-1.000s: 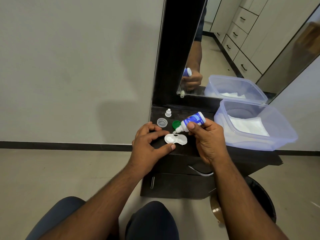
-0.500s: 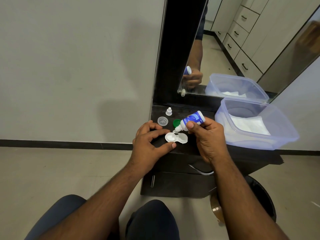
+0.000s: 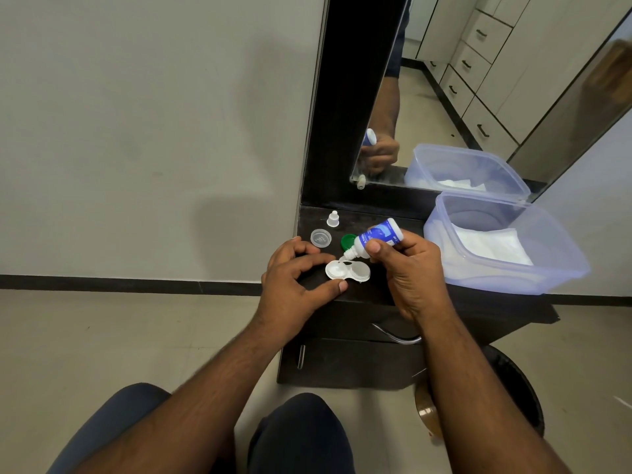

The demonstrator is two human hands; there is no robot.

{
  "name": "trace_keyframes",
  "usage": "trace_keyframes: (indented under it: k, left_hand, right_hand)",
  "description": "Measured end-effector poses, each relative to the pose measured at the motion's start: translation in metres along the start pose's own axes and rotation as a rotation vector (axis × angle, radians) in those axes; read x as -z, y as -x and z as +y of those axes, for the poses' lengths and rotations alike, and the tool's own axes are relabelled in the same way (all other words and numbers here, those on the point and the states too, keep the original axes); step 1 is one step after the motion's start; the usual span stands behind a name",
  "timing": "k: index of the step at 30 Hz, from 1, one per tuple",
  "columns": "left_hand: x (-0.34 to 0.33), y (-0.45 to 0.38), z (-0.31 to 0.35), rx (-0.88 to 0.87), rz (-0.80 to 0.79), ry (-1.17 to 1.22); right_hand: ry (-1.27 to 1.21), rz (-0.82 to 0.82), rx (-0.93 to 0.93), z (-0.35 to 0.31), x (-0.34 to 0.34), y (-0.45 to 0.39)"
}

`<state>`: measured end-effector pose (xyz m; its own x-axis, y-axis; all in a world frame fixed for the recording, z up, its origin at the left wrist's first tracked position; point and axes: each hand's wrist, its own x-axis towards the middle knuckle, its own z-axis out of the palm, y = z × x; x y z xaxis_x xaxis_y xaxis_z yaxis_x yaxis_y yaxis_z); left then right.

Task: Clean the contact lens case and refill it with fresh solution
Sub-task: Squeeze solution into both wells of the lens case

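A white two-well contact lens case [image 3: 349, 271] lies open on the dark dresser top [image 3: 383, 291]. My left hand [image 3: 297, 282] rests beside it, index finger and thumb bracketing its left well. My right hand [image 3: 408, 271] grips a small blue-and-white solution bottle [image 3: 374, 239], tilted down to the left, its nozzle over the left well. Behind the case lie a clear lid [image 3: 320, 238], a green lid [image 3: 349, 241] and the bottle's small white cap [image 3: 332, 219].
A translucent plastic container [image 3: 554, 265] with white tissue inside stands at the right of the dresser. A mirror [image 3: 478, 83] rises behind it. A dark bin [image 3: 513, 388] stands on the floor at lower right. Drawer handles sit below the top.
The bottle's nozzle has dipped slightly lower and closer to the left well of the case. My left hand has kept its place beside the case.
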<state>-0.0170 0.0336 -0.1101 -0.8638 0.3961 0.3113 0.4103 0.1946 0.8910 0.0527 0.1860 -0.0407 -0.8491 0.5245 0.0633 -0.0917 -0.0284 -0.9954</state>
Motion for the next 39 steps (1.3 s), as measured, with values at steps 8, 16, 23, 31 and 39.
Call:
trace_keyframes:
  k: [8,16,23,31,39]
  left_hand:
    - [0.0014,-0.0004,-0.0002,-0.022,-0.002,0.004]
    - [0.0022,-0.0004,-0.0002,-0.012,-0.012,-0.004]
    - [0.0011,-0.0007,0.001,-0.015,-0.009,0.003]
    - [0.0006,-0.0018,-0.0012,-0.018,-0.012,0.006]
    - [0.0021,-0.0013,0.0009,-0.009,-0.014,0.0]
  right_hand:
    - [-0.094,0.021,-0.004,-0.0015,0.002,-0.0026]
    - [-0.101,0.032,-0.042,0.0027,0.0044,-0.0032]
    - [-0.072,0.002,-0.037,0.0013,0.0039,-0.0024]
    - [-0.02,-0.001,-0.032,0.0012,0.0035,-0.0024]
    - [-0.032,-0.027,-0.017,0.0,0.0019,-0.0012]
